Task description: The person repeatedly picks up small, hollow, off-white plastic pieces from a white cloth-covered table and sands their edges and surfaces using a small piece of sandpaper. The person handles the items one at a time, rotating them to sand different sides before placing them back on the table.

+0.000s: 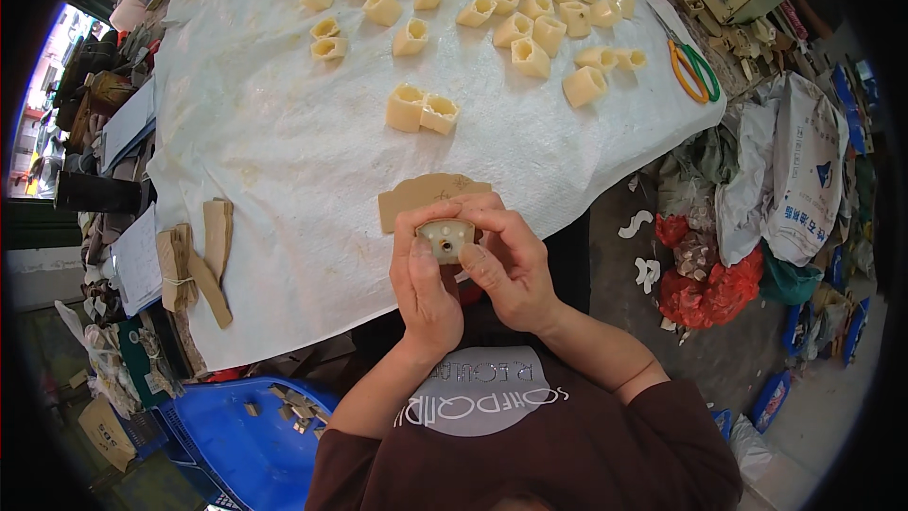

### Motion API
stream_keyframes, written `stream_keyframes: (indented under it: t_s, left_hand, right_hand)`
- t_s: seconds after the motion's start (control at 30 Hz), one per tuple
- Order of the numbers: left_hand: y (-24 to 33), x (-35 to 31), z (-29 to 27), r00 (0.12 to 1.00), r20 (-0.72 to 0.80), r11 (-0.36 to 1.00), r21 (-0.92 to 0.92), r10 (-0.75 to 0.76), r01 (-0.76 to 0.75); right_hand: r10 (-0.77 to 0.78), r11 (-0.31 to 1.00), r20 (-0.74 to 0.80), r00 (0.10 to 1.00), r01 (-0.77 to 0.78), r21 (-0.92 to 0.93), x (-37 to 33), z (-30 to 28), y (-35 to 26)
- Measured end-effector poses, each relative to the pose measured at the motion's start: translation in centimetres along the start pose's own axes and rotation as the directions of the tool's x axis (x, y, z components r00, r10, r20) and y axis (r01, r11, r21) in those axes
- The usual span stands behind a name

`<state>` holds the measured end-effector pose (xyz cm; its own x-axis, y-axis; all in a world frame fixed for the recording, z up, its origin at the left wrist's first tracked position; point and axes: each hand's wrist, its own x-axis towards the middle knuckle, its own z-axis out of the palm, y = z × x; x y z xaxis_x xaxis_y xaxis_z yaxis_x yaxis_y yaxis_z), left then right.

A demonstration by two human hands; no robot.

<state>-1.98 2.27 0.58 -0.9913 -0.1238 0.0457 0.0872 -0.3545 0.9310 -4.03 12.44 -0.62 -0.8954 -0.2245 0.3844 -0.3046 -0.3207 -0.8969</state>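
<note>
At near edge of table (284, 170), left hand (425, 298) and right hand (512, 273): fingers clamped on cream piece (445, 231). Tan sheet (409, 202) beyond, partly hidden by hands; farther, yellow blocks (404, 112), scissors (675, 55).

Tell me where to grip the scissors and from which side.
Probably best to take the scissors by the orange and green loops, coming from the near right: the loops lie toward that side, while the blades point away.
</note>
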Motion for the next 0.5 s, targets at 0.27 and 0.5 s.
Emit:
stream_keyframes:
  t_s: [0.27,0.5]
  left_hand:
    - [1.2,0.8,-0.3,0.958,0.102,0.906,-0.313,-0.268,0.286]
    - [-0.3,-0.2,-0.6,0.999,0.044,1.0,0.019,-0.017,0.016]
  right_hand:
    - [0.364,0.917,0.002,0.932,-0.358,0.175,-0.1,-0.4,-1.4]
    - [0.097,0.995,0.027,0.995,-0.098,0.031,-0.4,-0.2,0.0]
